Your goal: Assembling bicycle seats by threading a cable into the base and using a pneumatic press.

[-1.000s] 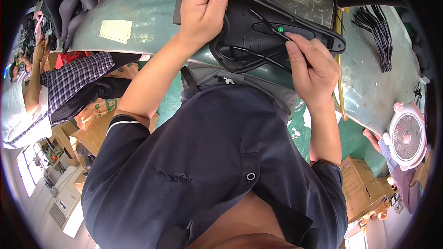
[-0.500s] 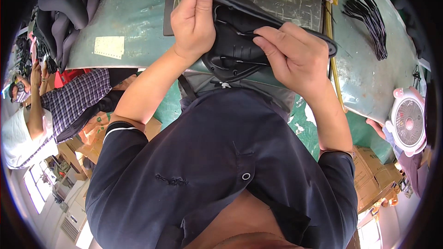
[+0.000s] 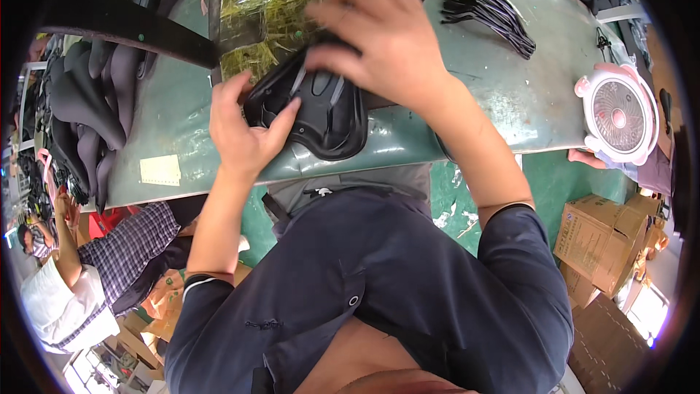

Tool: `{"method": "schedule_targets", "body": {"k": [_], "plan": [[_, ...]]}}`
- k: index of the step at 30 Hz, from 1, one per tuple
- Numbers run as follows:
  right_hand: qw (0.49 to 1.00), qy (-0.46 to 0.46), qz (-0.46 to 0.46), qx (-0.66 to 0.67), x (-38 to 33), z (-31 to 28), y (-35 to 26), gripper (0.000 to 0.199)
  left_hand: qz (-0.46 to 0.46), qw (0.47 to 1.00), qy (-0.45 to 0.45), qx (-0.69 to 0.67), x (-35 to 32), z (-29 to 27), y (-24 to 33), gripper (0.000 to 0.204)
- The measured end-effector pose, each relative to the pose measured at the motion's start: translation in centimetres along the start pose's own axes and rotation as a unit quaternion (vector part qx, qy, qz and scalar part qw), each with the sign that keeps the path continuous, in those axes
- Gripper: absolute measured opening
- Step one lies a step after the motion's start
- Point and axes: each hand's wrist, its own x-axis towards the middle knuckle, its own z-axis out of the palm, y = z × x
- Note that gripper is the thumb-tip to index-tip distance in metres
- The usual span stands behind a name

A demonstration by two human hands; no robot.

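Note:
A black bicycle saddle [image 3: 343,135] lies underside up at the near edge of the green table, its nose pointing away from me. Pale glints run along what look like rails on its underside. My left hand [image 3: 244,128] grips its left side, thumb over the underside and fingers by the outer edge. Across the far part of the saddle reaches my right hand [image 3: 379,40], smeared by motion. It covers the nose, and whether its fingers hold anything is not visible.
Behind the saddle is a board covered in yellowish tape [image 3: 255,0], with a dark metal bar [image 3: 131,25] alongside. More saddles [image 3: 87,95] are piled left, near a yellow paper [image 3: 160,170]. Rightward lie black strips [image 3: 488,14] and a pink-white fan [image 3: 620,113]. A person [image 3: 65,292] is at far left.
The saddle has moved left and turned, its nose now pointing away from me. My right hand has left the saddle's underside middle for its far end. The whole view has shifted.

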Motion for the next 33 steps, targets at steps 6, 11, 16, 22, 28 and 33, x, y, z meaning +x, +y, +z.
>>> {"method": "schedule_targets", "body": {"k": [6,11,16,22,28,33], "plan": [[0.95,-0.11,0.29,0.041,-4.8,-0.5,-7.9,0.065,0.016,0.997,0.031,0.072,1.7,1.7,4.2,0.04],[0.96,-0.063,0.271,0.017,-4.0,3.2,-4.3,0.049,-0.003,0.999,0.022,0.026,4.7,3.9,2.4,0.025],[0.964,-0.025,0.263,0.026,-3.5,5.0,-3.1,0.046,-0.037,0.997,0.039,0.053,5.1,4.6,1.3,0.028],[0.972,0.017,0.234,-0.008,-3.3,5.0,-3.1,0.036,-0.003,0.997,0.073,0.039,5.0,4.7,1.5,0.023],[0.967,-0.015,0.254,-0.025,-3.3,4.9,-3.2,0.032,0.017,0.994,0.104,0.034,5.0,4.8,1.3,0.019],[0.97,0.016,0.24,-0.022,-3.9,5.3,-3.1,0.03,0.051,0.988,0.136,0.05,4.8,5.2,1.1,0.018]]}}
